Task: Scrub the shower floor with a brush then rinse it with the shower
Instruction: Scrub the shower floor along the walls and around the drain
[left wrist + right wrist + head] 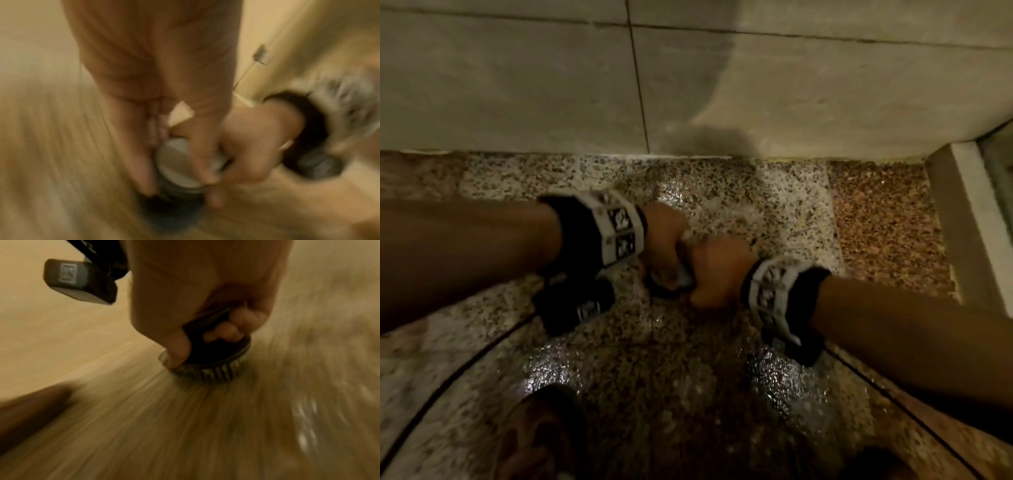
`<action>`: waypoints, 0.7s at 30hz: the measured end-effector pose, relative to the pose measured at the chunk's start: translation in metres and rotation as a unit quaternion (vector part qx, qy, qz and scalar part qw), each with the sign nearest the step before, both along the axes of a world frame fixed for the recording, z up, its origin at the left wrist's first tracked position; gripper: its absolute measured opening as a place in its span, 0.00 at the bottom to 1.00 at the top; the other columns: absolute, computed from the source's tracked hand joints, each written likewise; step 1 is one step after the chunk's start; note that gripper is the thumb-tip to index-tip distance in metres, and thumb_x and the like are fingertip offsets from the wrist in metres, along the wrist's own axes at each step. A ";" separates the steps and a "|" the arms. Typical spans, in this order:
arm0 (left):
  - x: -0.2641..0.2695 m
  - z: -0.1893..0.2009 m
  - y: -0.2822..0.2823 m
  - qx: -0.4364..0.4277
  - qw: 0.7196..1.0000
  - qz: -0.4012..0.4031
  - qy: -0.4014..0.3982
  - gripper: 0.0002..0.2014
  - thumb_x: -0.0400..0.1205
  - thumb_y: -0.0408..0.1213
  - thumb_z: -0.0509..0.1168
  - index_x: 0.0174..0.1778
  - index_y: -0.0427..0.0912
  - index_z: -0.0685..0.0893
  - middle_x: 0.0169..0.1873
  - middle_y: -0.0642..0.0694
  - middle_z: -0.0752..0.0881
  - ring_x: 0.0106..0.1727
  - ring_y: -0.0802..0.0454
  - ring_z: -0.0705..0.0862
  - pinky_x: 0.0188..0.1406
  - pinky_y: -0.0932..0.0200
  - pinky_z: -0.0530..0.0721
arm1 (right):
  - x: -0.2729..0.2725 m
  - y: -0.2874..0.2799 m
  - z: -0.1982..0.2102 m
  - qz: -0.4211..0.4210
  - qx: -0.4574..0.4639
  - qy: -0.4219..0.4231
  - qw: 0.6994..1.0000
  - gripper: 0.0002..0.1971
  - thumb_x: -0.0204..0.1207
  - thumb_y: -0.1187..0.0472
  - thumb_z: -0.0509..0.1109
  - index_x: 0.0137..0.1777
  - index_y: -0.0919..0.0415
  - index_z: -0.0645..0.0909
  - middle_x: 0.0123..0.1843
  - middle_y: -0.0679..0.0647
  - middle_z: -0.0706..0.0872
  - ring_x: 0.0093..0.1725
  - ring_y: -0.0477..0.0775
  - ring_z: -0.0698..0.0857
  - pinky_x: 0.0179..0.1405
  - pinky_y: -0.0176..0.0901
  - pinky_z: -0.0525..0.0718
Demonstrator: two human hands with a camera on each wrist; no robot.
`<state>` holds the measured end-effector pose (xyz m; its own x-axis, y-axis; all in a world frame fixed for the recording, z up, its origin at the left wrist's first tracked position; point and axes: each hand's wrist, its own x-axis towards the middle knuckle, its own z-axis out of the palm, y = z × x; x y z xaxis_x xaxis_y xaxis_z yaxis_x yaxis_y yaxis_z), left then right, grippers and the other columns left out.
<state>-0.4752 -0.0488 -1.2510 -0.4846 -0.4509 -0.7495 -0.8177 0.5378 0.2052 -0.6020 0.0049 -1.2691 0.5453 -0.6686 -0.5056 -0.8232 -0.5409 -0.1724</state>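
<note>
A round scrubbing brush (683, 279) with a pale top (176, 164) and dark bristles (218, 371) stands bristles-down on the wet speckled shower floor (722, 192). My right hand (717, 270) grips its dark handle, fingers curled under it and thumb on the rim. My left hand (664, 240) reaches in from the left and clasps the brush body between thumb and fingers. Both hands meet over the brush a little in front of the wall. The wrist views are streaked with motion blur. The shower head is not in view.
A pale tiled wall (517, 85) rises just beyond the hands. A raised kerb (976, 212) borders the floor at the right. A bare foot (534, 442) stands at the bottom left. Dark curved seams (448, 377) cross the floor on both sides.
</note>
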 end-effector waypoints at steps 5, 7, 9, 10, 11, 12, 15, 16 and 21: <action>0.000 0.010 -0.008 -0.032 0.999 -0.017 -0.019 0.23 0.64 0.56 0.79 0.24 0.46 0.74 0.22 0.54 0.74 0.27 0.54 0.72 0.33 0.57 0.74 | 0.008 -0.009 -0.007 -0.007 -0.029 -0.020 0.999 0.25 0.70 0.37 0.68 0.60 0.53 0.80 0.49 0.55 0.88 0.49 0.63 0.87 0.42 0.46 0.82; 0.005 -0.007 0.018 0.048 0.998 -0.013 -0.032 0.20 0.63 0.58 0.79 0.27 0.47 0.80 0.25 0.53 0.81 0.31 0.52 0.79 0.33 0.59 0.76 | 0.006 0.014 -0.009 0.046 -0.011 -0.006 0.999 0.24 0.70 0.38 0.69 0.58 0.53 0.83 0.48 0.55 0.88 0.48 0.61 0.87 0.40 0.43 0.79; 0.010 -0.022 0.038 0.114 0.993 0.020 -0.020 0.18 0.65 0.54 0.79 0.24 0.47 0.80 0.25 0.51 0.82 0.27 0.55 0.81 0.30 0.61 0.79 | 0.004 0.032 -0.009 0.092 0.016 0.009 0.996 0.21 0.69 0.40 0.71 0.55 0.54 0.84 0.47 0.55 0.88 0.47 0.60 0.87 0.38 0.42 0.77; 0.012 -0.025 0.039 0.116 0.993 0.035 -0.007 0.17 0.66 0.53 0.78 0.23 0.48 0.80 0.23 0.51 0.81 0.22 0.59 0.80 0.25 0.65 0.78 | 0.005 0.031 -0.005 0.092 0.021 0.011 0.995 0.21 0.69 0.42 0.72 0.55 0.55 0.84 0.47 0.55 0.88 0.47 0.60 0.87 0.37 0.42 0.77; 0.014 -0.025 0.030 0.090 0.995 0.044 0.006 0.16 0.67 0.53 0.78 0.25 0.47 0.82 0.23 0.51 0.81 0.19 0.62 0.78 0.21 0.70 0.75 | 0.007 0.023 -0.002 0.077 0.008 0.004 0.997 0.20 0.69 0.42 0.71 0.55 0.55 0.83 0.47 0.55 0.88 0.47 0.60 0.87 0.36 0.41 0.74; 0.015 -0.022 0.016 0.041 0.998 0.036 0.012 0.15 0.68 0.54 0.77 0.29 0.47 0.85 0.23 0.51 0.80 0.17 0.64 0.77 0.19 0.72 0.72 | 0.009 0.009 0.000 0.049 -0.011 -0.003 0.999 0.20 0.70 0.42 0.70 0.54 0.55 0.83 0.47 0.55 0.87 0.47 0.61 0.87 0.36 0.41 0.72; 0.011 0.001 -0.016 -0.117 0.993 0.017 0.028 0.20 0.65 0.56 0.77 0.41 0.44 0.87 0.30 0.49 0.82 0.30 0.55 0.80 0.35 0.61 0.79 | 0.013 -0.032 0.003 -0.044 -0.049 -0.019 0.998 0.19 0.72 0.39 0.68 0.53 0.53 0.82 0.40 0.54 0.83 0.46 0.62 0.87 0.36 0.43 0.73; 0.009 0.005 -0.019 -0.126 0.991 0.019 0.030 0.19 0.65 0.56 0.76 0.41 0.45 0.87 0.32 0.48 0.82 0.34 0.51 0.80 0.39 0.58 0.80 | 0.013 -0.036 0.003 -0.050 -0.051 -0.018 0.997 0.18 0.72 0.39 0.68 0.49 0.53 0.82 0.36 0.52 0.80 0.45 0.61 0.87 0.37 0.43 0.74; 0.007 -0.001 0.027 -0.026 0.999 -0.019 0.013 0.20 0.68 0.57 0.75 0.49 0.49 0.87 0.41 0.49 0.87 0.42 0.49 0.84 0.42 0.59 0.79 | -0.002 0.008 -0.003 0.034 -0.004 0.009 0.999 0.18 0.72 0.39 0.68 0.46 0.54 0.81 0.36 0.53 0.83 0.44 0.61 0.87 0.36 0.41 0.73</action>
<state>-0.4677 -0.0215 -1.2520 -0.5210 -0.4694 -0.7129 -0.7912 0.5790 0.1969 -0.6042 0.0132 -1.2723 0.5804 -0.6337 -0.5114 -0.7872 -0.5973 -0.1532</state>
